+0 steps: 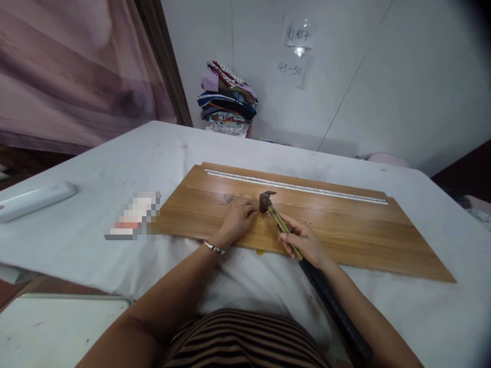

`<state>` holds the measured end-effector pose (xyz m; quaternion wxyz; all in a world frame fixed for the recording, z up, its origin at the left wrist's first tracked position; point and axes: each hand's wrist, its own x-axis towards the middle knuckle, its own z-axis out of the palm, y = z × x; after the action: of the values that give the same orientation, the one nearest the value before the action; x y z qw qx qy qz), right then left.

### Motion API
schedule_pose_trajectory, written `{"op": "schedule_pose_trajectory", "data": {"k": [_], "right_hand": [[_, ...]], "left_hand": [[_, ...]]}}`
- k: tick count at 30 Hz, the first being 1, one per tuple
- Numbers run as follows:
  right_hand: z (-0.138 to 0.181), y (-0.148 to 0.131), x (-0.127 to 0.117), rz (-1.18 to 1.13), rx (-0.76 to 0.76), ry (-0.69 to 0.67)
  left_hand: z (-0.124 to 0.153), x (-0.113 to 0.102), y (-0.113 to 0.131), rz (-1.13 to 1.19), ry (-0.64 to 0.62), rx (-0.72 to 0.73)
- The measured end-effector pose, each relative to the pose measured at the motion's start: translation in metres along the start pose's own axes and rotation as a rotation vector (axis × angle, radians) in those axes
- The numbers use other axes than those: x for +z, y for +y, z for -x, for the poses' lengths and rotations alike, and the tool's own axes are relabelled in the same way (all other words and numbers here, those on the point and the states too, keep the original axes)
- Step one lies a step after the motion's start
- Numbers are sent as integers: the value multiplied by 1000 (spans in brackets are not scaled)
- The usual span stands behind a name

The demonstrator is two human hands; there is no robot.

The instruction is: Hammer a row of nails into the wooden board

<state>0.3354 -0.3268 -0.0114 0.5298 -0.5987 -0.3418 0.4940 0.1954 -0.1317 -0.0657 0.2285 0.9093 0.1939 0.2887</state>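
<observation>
My right hand is wrapped round the shaft of a claw hammer, well up toward its rusty head. The hammer's long black grip runs back under my forearm. Its head is over the wooden board, just right of my left hand. That hand rests on the board with fingers bent and tips pinched together; whatever they hold is too small or hidden to make out. A small heap of loose nails lies on the board just beyond my left hand.
Two pale measuring strips run along the board's far edge. The board lies on a white-covered table. To the left are a blurred-out flat object and a white rounded object. Folded clothes are stacked by the wall.
</observation>
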Motion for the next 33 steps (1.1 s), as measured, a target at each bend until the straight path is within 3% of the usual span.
{"op": "schedule_pose_trajectory", "data": {"k": [7,11,15,18,21,25,30,33], "right_hand": [[3,-6,0,-19,-41,24],[3,-7,0,-70,-70,65],[-1,-3,-3,-65,-150,107],[-2,0,-5,-9,-236,139],[-3,2,-9,60,-358,181],[-5,5,-24,95,-476,252],[-10,-1,-54,-37,-477,672],[-9,-7,-82,53,-425,872]], "left_hand": [[10,-12,20,281,138,-124],[11,-4,55,649,-62,-324],[-6,11,94,1012,-233,-406],[-27,15,115,1132,-271,-505],[-49,11,127,1163,-153,-631],[-80,-12,130,1208,-140,-611],[-95,-65,114,1226,-164,-603],[-77,-89,99,1188,-331,-633]]}}
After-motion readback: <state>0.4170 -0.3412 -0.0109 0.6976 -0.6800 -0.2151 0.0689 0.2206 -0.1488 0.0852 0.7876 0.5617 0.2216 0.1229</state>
